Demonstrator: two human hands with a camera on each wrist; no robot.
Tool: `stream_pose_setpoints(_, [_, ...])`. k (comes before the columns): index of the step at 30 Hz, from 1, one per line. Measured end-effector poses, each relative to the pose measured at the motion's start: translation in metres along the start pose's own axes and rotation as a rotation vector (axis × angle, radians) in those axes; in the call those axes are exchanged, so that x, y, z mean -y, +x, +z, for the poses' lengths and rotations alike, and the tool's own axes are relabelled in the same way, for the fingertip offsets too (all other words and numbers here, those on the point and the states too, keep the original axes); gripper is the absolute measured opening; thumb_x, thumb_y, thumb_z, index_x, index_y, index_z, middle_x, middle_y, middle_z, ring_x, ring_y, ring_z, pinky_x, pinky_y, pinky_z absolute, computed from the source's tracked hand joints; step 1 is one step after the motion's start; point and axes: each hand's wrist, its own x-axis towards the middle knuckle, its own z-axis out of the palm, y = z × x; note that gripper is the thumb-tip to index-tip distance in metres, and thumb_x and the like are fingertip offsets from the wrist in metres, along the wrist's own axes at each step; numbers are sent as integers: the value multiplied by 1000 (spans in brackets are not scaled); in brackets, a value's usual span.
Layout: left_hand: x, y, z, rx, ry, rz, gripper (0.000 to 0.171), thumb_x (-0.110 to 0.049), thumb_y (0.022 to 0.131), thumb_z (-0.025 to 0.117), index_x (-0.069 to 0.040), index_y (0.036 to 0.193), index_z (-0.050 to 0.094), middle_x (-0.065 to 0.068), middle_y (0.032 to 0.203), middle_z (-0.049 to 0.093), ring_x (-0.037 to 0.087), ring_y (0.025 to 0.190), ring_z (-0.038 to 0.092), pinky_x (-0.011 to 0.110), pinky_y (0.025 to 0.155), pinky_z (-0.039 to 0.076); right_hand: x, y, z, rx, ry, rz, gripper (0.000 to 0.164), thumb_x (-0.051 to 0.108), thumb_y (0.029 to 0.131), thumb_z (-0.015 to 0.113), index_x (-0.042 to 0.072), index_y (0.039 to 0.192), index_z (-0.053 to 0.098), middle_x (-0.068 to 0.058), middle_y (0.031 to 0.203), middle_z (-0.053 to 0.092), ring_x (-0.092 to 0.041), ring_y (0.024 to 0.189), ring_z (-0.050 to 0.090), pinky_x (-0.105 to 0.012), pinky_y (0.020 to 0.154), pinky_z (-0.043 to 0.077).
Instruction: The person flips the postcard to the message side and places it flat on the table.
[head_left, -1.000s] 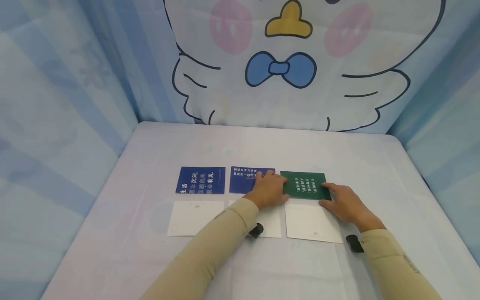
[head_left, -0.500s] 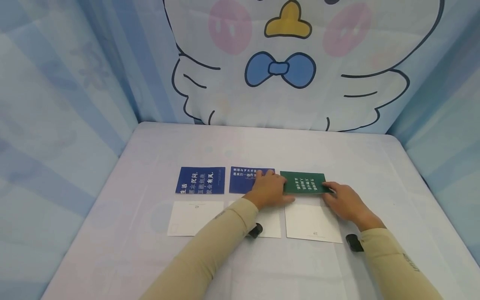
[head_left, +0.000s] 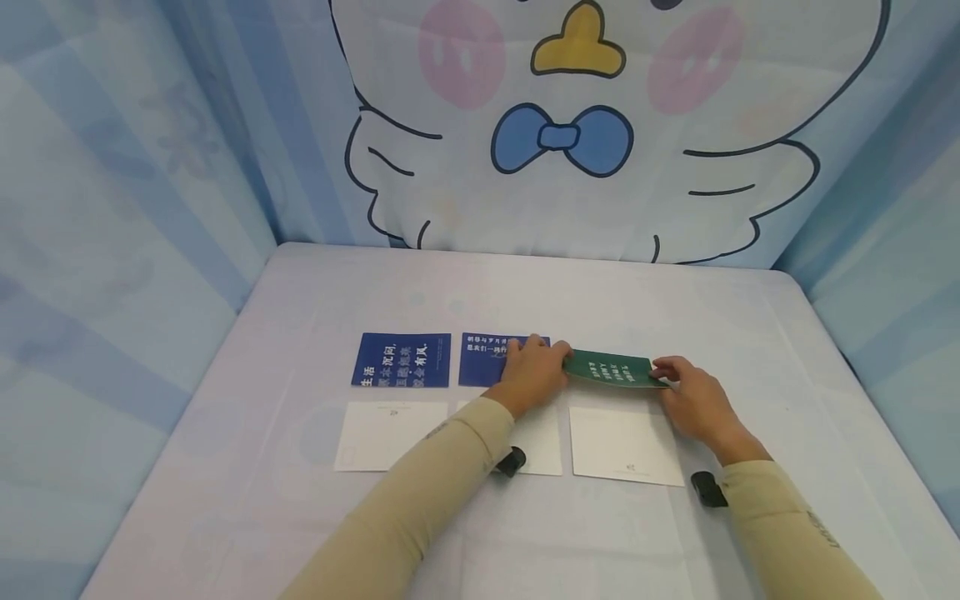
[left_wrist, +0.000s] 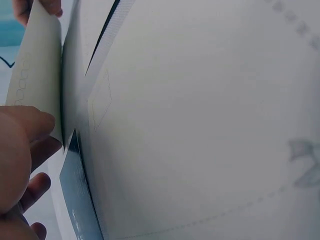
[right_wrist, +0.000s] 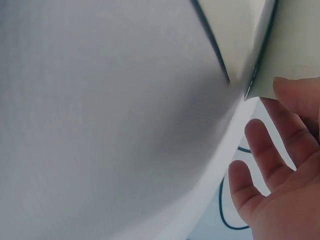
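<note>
- Left hand (head_left: 534,371): clamped on the green card (head_left: 611,369) at its 9 o'clock end. The left wrist view shows the card pinched, with other fingers hanging clear of it.
- Right hand (head_left: 693,400): clamped on the same card at its 3 o'clock end. In the right wrist view the thumb (right_wrist: 300,92) lies on the pale back; two other fingers extend apart, off the card.
- Green card: suspended between both hands, raised from the tabletop and tilted. The printed green face shows in the head view; the pale back shows in both wrist views.
- Clock positions below are taken from the green card, head view.
- 9 o'clock, near: middle blue card (head_left: 482,362), white lettering, partly covered by the left hand. Contact between the two cannot be told.
- 9 o'clock, farther: outer blue card (head_left: 401,361), flat, fully visible.
- 6 o'clock: right white card (head_left: 627,446), flat, apart from the green card.
- Between 7 and 8 o'clock: middle white card (head_left: 546,442), partly hidden by the left sleeve (head_left: 420,492).
- Between 8 and 9 o'clock: left white card (head_left: 393,433), flat.
- Between 4 and 5 o'clock: black device (head_left: 708,489) beside the cuff of the right sleeve (head_left: 787,521).
- 12 o'clock, beyond the table edge: printed backdrop (head_left: 480,196) with a blue bow tie (head_left: 562,139).
</note>
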Motion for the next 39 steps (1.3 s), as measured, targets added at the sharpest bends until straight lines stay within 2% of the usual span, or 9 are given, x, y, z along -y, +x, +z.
stream_pose_setpoints(6, [1, 0, -2, -42, -32, -14, 37, -26, 95, 68, -27, 133, 65, -6, 118, 66, 17, 124, 46, 40, 100, 29, 0, -2, -3, -40, 21, 21, 40, 1, 94, 52, -6, 134, 50, -26, 121, 64, -50, 124, 48, -65, 102, 35])
stream_pose_setpoints(14, [2, -1, -1, -209, -104, -4, 30, -27, 98, 66, -20, 127, 62, -9, 90, 68, 16, 110, 52, 36, 98, 32, 2, -4, -8, -141, 64, 43, 31, 13, 100, 57, -6, 126, 58, -28, 113, 67, -46, 108, 59, -60, 92, 48])
stream_pose_setpoints(19, [3, -2, -2, -270, -133, 11, 32, -28, 97, 68, -16, 126, 59, -10, 88, 69, 16, 106, 55, 33, 97, 35, 4, -4, -10, -167, 108, 73, 33, 15, 101, 57, -8, 125, 56, -28, 112, 65, -44, 105, 61, -58, 91, 50])
stream_pose_setpoints(23, [5, -4, -1, -326, -193, 35, 34, -20, 95, 70, -11, 125, 56, -6, 88, 70, 17, 96, 59, 31, 90, 41, 7, -4, -11, -176, 157, 87, 36, 16, 101, 57, -9, 127, 52, -28, 114, 64, -43, 106, 60, -57, 92, 50])
stream_pose_setpoints(25, [6, -5, 0, -359, -262, 64, 34, -15, 95, 69, -7, 124, 53, -2, 89, 71, 16, 86, 62, 28, 82, 46, 8, -4, -12, -195, 185, 86, 37, 15, 101, 58, -9, 128, 51, -27, 113, 63, -42, 104, 60, -51, 88, 53])
stream_pose_setpoints(27, [7, -5, 2, -392, -328, 94, 33, -10, 95, 67, -6, 122, 50, 2, 90, 72, 15, 77, 63, 25, 72, 49, 9, -4, -12, -223, 215, 83, 37, 13, 101, 58, -9, 128, 49, -26, 112, 63, -40, 101, 62, -35, 82, 55])
stream_pose_setpoints(31, [7, -5, 6, -417, -427, 124, 28, -7, 96, 65, -7, 118, 48, 6, 92, 73, 15, 70, 65, 21, 62, 49, 12, -3, -11, -279, 256, 77, 33, 11, 100, 60, -7, 125, 49, -24, 111, 61, -35, 96, 62, -7, 68, 44])
stream_pose_setpoints(33, [7, -4, 7, -417, -442, 119, 26, -6, 96, 65, -7, 117, 50, 6, 92, 72, 15, 73, 65, 21, 64, 49, 13, -4, -11, -296, 264, 80, 30, 11, 100, 60, -6, 122, 50, -23, 110, 61, -34, 95, 61, -5, 66, 41])
stream_pose_setpoints(39, [5, -2, 7, -369, -472, 108, 27, -4, 97, 63, -6, 123, 57, 6, 96, 65, 16, 81, 61, 23, 70, 49, 11, -3, -10, -318, 221, 77, 25, 15, 100, 58, -3, 117, 61, -21, 109, 64, -31, 92, 57, -10, 64, 42])
